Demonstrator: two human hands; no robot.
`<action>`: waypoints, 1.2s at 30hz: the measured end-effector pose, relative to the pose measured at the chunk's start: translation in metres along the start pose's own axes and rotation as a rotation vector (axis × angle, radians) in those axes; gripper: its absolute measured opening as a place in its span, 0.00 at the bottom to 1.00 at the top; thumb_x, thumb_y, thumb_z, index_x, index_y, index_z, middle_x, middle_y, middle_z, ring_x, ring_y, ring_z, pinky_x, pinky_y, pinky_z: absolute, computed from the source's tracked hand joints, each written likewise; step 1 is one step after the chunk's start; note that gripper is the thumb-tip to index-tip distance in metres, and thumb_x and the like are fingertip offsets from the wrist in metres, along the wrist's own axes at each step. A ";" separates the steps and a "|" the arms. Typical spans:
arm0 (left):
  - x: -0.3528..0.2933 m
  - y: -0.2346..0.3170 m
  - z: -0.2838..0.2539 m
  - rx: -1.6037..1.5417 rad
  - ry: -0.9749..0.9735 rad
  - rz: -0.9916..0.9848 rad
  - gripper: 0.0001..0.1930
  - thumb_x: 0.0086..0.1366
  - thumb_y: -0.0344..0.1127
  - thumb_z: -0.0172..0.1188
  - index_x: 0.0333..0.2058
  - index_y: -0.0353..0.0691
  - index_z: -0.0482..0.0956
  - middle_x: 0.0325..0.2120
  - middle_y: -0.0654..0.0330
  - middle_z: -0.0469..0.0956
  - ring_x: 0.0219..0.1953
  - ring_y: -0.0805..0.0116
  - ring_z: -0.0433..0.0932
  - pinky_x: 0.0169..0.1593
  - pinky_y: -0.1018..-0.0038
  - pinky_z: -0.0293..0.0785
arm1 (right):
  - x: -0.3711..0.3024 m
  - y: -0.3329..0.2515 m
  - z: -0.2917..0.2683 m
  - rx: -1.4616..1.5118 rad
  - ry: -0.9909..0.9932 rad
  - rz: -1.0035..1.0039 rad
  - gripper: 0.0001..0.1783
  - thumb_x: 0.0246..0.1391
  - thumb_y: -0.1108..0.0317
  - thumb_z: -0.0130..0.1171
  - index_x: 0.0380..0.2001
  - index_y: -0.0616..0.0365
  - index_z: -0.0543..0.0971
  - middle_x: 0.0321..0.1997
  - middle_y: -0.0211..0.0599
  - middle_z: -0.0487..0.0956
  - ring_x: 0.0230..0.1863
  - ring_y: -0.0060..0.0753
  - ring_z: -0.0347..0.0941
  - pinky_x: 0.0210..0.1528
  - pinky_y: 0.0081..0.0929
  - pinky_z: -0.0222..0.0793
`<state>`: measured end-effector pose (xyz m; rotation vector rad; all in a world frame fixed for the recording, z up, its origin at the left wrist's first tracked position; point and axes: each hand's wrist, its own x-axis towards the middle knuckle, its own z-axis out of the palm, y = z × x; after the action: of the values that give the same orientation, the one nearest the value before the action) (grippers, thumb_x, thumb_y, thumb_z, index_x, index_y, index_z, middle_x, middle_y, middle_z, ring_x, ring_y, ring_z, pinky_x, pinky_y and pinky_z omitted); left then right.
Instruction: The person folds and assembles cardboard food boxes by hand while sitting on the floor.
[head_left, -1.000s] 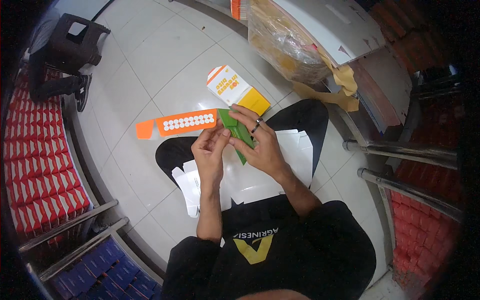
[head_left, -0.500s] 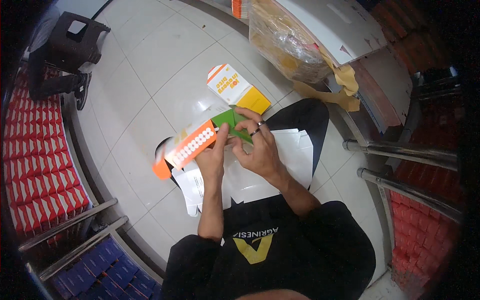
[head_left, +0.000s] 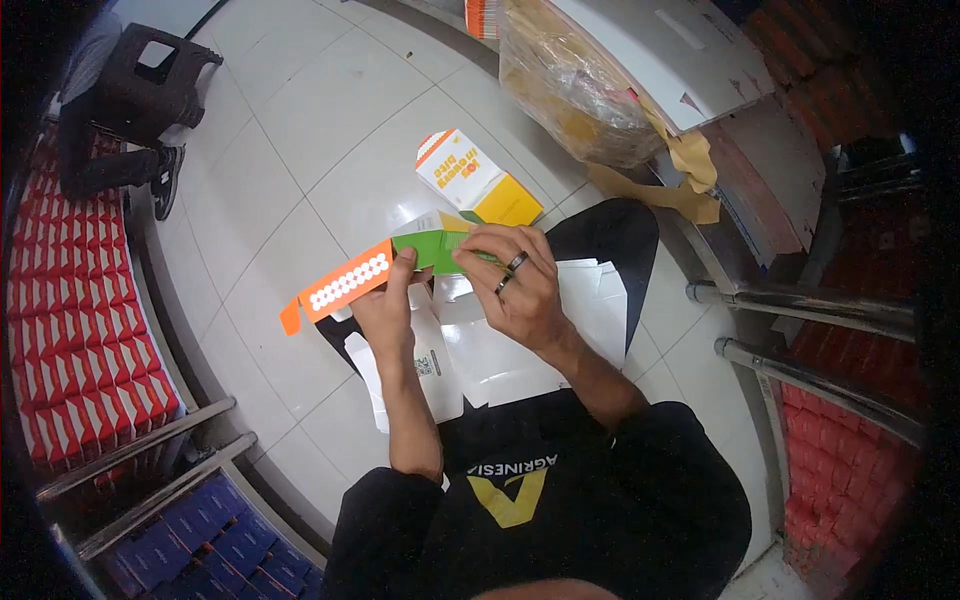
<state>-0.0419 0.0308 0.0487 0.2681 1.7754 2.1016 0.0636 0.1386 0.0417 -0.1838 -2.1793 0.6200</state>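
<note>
Orange and green, there's the carton point(head_left: 347, 284), part-folded above the lap point(head_left: 605, 232), left end flap point(head_left: 290, 318) jutting unclosed; left hand point(head_left: 384, 312) pinches it, thumb point(head_left: 401, 268) on top, right hand point(head_left: 520, 290), fingers bent, nips the green end point(head_left: 428, 252), forearms point(head_left: 411, 425) angled inward above white card point(head_left: 510, 360), yellow-and-white box point(head_left: 475, 182) on the floor point(head_left: 330, 130) beyond

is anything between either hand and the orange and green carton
Nothing visible is: the left hand holds the orange and green carton, and the right hand has fingers on its green end. The white card lies below, not between.
</note>
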 end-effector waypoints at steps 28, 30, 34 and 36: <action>-0.022 -0.034 -0.003 0.271 -0.042 0.209 0.10 0.58 0.30 0.58 0.38 0.35 0.77 0.31 0.63 0.75 0.29 0.75 0.72 0.33 0.78 0.68 | 0.014 -0.011 0.008 0.382 0.135 0.527 0.06 0.47 0.77 0.54 0.30 0.66 0.77 0.38 0.36 0.75 0.39 0.31 0.72 0.41 0.24 0.67; -0.022 -0.036 -0.005 0.072 -0.046 0.179 0.11 0.56 0.31 0.60 0.37 0.32 0.76 0.35 0.59 0.77 0.35 0.70 0.75 0.40 0.75 0.71 | 0.016 -0.011 0.006 0.380 0.113 0.499 0.06 0.47 0.77 0.55 0.30 0.65 0.77 0.39 0.36 0.75 0.40 0.31 0.72 0.41 0.24 0.67; -0.019 -0.035 -0.001 0.095 -0.069 0.109 0.11 0.55 0.29 0.61 0.38 0.32 0.76 0.35 0.60 0.76 0.35 0.71 0.75 0.40 0.74 0.73 | 0.015 -0.011 0.005 0.331 0.086 0.441 0.07 0.46 0.77 0.55 0.31 0.65 0.78 0.40 0.37 0.74 0.41 0.32 0.71 0.41 0.24 0.68; -0.016 -0.035 0.000 0.099 -0.041 0.117 0.12 0.55 0.28 0.61 0.39 0.32 0.75 0.35 0.60 0.76 0.35 0.71 0.75 0.41 0.74 0.73 | 0.017 -0.013 0.003 0.295 0.057 0.424 0.07 0.46 0.78 0.55 0.31 0.65 0.78 0.41 0.38 0.74 0.41 0.32 0.71 0.42 0.24 0.68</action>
<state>-0.0217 0.0293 0.0164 0.4488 1.8835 2.0733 0.0511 0.1318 0.0582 -0.5055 -1.9753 1.1498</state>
